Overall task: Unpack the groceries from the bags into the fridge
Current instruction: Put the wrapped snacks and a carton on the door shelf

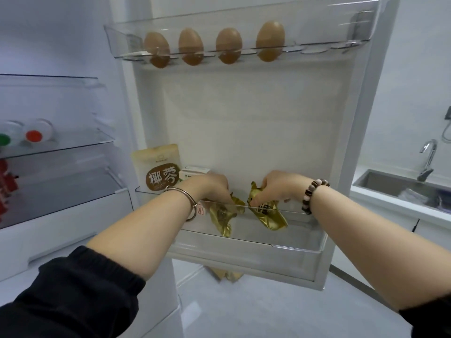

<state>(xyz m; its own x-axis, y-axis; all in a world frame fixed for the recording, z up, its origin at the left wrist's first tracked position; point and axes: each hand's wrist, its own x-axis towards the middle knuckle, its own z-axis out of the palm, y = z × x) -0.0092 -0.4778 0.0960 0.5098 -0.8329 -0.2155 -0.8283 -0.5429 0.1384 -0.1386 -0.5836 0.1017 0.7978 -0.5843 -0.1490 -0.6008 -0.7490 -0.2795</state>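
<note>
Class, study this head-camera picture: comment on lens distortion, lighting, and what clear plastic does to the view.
Head view: wide-angle lens bends the fridge door's edge and stretches the forearms; head view: light soft and even, shadows faint; head view: the clear egg rack doubles the eggs and carries glare streaks at its right.

In door bin (280,254): packets (220,215); pouch (158,167), carton (195,170) left; eggs (190,42) above.

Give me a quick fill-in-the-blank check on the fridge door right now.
1. The top door shelf holds ___ brown eggs.
2. The left hand grips the left packet, the right hand the right packet; both packets are ___ coloured.
3. In the lower door bin, the cream pouch stands at the ___ end.
Missing: four; gold; left.
</note>
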